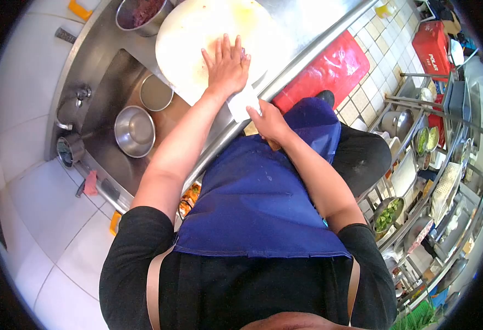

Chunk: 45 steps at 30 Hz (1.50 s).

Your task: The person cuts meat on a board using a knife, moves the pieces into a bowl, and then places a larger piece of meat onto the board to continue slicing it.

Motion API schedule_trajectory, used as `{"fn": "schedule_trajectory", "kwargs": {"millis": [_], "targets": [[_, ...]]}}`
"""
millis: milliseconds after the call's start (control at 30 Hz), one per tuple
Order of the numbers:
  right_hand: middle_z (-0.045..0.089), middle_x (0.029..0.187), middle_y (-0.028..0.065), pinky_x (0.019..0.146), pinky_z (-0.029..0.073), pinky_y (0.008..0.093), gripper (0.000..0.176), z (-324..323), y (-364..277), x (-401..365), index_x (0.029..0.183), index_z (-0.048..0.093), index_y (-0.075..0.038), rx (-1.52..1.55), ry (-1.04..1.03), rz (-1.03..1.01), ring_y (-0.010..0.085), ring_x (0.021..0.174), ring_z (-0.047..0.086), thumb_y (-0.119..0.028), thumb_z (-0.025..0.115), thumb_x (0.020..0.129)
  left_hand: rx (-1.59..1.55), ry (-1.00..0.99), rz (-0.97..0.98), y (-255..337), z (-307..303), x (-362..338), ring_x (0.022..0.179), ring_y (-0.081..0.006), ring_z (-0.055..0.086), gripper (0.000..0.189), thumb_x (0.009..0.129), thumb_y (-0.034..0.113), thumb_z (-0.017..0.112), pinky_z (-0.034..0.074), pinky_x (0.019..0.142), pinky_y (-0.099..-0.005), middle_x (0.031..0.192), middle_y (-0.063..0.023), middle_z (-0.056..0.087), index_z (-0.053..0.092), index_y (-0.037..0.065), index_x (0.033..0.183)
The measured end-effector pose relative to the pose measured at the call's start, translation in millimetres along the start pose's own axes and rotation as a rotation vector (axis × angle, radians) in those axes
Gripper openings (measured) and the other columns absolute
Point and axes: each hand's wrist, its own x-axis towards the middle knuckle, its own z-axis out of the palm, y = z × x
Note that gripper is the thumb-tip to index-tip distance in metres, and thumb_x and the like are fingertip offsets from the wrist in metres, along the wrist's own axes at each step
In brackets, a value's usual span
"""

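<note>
My left hand point(229, 66) lies on the round white board point(184, 33), palm down with its fingers spread. In my right hand point(272, 124), near the counter's front edge, is the handle of a broad cleaver point(243, 104). The blade is bright with glare and reaches toward the board, just below my left wrist. A small dark purple bit point(243, 53) shows beside my left fingers. Glare washes out much of the board's surface.
Left of the board is a steel sink point(109, 82) with metal bowls point(135, 131) and a tap point(82, 96). A metal pot point(159, 21) of dark red food stands behind. A red lid point(335, 69) lies beyond the counter edge; loaded shelves point(434, 115) stand right.
</note>
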Motion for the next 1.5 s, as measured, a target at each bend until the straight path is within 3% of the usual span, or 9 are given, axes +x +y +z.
{"fn": "schedule_trajectory", "kwargs": {"millis": [167,233,433,600,700,767,933,1167,1500], "targets": [[0.071,0.104,0.0360,0.094,0.053,0.0535,0.045,5,-23,2,0.114,0.065,0.010,0.010,-0.135,0.199,0.0513,0.106,0.069,-0.034,0.062,0.104,0.001,0.006,0.066,15,2,-5,0.165,-0.0375,0.004,0.072,0.112,0.052,0.026,-0.009,0.127,-0.0671,0.178,-0.0194,0.008,0.016,0.013,0.172],[0.069,0.101,0.0378,0.092,0.052,0.0558,0.048,7,-5,0,0.110,0.063,0.011,-0.120,-0.029,-0.078,0.0534,0.104,0.068,-0.036,0.061,0.104,-0.019,0.041,0.077,10,1,5,0.165,-0.0375,0.005,0.076,0.111,0.054,0.033,-0.007,0.128,-0.0655,0.178,-0.0203,0.008,0.016,0.013,0.172],[0.069,0.106,0.0365,0.093,0.051,0.0570,0.043,-36,-21,-28,0.111,0.063,0.007,-0.303,-0.117,-0.119,0.0527,0.107,0.066,-0.036,0.058,0.105,0.001,0.028,0.099,-32,-38,32,0.165,-0.0355,0.011,0.084,0.103,0.046,0.060,0.000,0.129,-0.0652,0.177,-0.0216,0.014,0.023,0.012,0.170],[0.070,0.109,0.0321,0.093,0.052,0.0547,0.040,-105,-20,-43,0.113,0.064,0.004,-0.448,-0.167,-0.230,0.0509,0.107,0.067,-0.035,0.059,0.105,-0.229,0.000,0.050,-64,-65,39,0.115,-0.0383,0.068,0.038,0.094,0.027,0.072,0.054,0.100,-0.0458,0.124,-0.0204,0.071,0.069,0.003,0.124],[0.071,0.107,0.0294,0.090,0.053,0.0529,0.036,-153,-16,-38,0.112,0.065,0.001,-0.431,-0.133,-0.224,0.0472,0.106,0.069,-0.033,0.060,0.104,-0.284,-0.258,0.172,-60,-74,19,0.108,-0.0388,0.069,0.035,0.088,0.024,0.075,0.054,0.096,-0.0473,0.115,-0.0205,0.072,0.072,0.003,0.115],[0.071,0.106,0.0287,0.090,0.052,0.0529,0.034,-180,-7,-26,0.112,0.066,0.000,-0.463,-0.032,-0.241,0.0475,0.106,0.068,-0.033,0.061,0.104,-0.221,-0.113,0.275,-55,-72,3,0.104,-0.0395,0.069,0.034,0.082,0.023,0.075,0.054,0.094,-0.0469,0.109,-0.0197,0.072,0.073,0.004,0.111],[0.059,0.067,0.0065,0.051,0.048,0.0382,0.029,-195,-26,-15,0.113,0.065,-0.001,-0.103,0.153,-0.090,0.0147,0.053,0.057,-0.029,0.060,0.107,-0.163,-0.024,0.208,-78,-56,8,0.088,-0.0365,0.071,0.030,0.085,0.020,0.071,0.056,0.084,-0.0447,0.092,-0.0160,0.073,0.075,0.003,0.109],[0.062,0.068,0.0096,0.052,0.050,0.0401,0.033,-184,-42,5,0.119,0.064,0.000,-0.058,0.186,-0.014,0.0187,0.054,0.060,-0.029,0.061,0.106,-0.870,-0.364,-0.368,-96,-100,37,0.062,-0.0125,0.059,0.029,0.100,0.022,0.058,0.046,0.058,-0.0317,0.076,-0.0049,0.070,0.077,0.001,0.107],[0.069,0.081,0.0207,0.063,0.055,0.0452,0.037,-177,-59,11,0.124,0.064,0.000,-0.191,0.117,-0.106,0.0294,0.067,0.070,-0.030,0.061,0.105,-0.948,-0.447,-0.300,-93,-128,34,0.068,-0.0060,0.052,0.028,0.109,0.029,0.061,0.039,0.060,-0.0232,0.089,0.0052,0.068,0.076,0.007,0.118]]}}
